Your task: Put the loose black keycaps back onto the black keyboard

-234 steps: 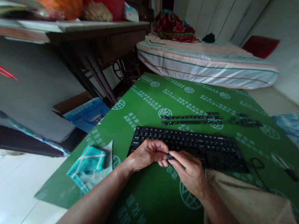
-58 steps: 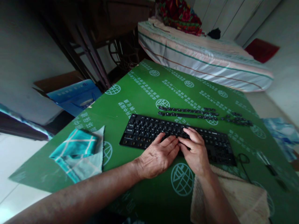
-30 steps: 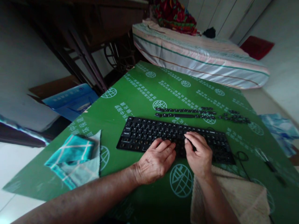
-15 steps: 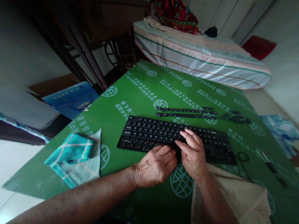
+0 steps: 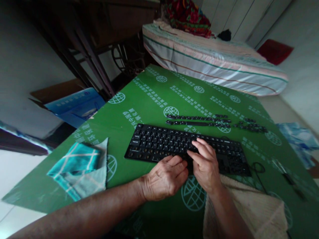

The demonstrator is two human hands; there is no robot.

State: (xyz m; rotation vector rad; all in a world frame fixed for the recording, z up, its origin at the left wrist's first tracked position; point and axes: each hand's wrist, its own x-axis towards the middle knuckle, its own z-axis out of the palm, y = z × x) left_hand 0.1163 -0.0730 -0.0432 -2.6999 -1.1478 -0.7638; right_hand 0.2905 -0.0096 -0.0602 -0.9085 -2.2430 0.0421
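A black computer keyboard (image 5: 159, 139) lies on the green table, with several keys gone from its front rows and bare sockets showing. My left hand (image 5: 166, 179) is closed at the keyboard's front edge; its fingertips are tucked down, and whatever they grip is hidden. Beside it, my right hand (image 5: 205, 162) rests over the keyboard with its fingers apart, their tips touching the keys. Beyond the keyboard, loose black keycaps (image 5: 196, 123) lie in two rows, and a scattered heap of keycaps (image 5: 251, 126) sits to their right.
A checked teal cloth (image 5: 79, 159) lies on the table (image 5: 139, 99) at left. On the right are a beige towel (image 5: 246, 205), the keyboard cable (image 5: 259, 167) and a thin dark-handled tool (image 5: 286, 176). A covered bed (image 5: 211, 63) stands behind the table.
Both hands stay in nearly the same place on the keyboard. The view has shifted very slightly; nothing else has visibly moved.
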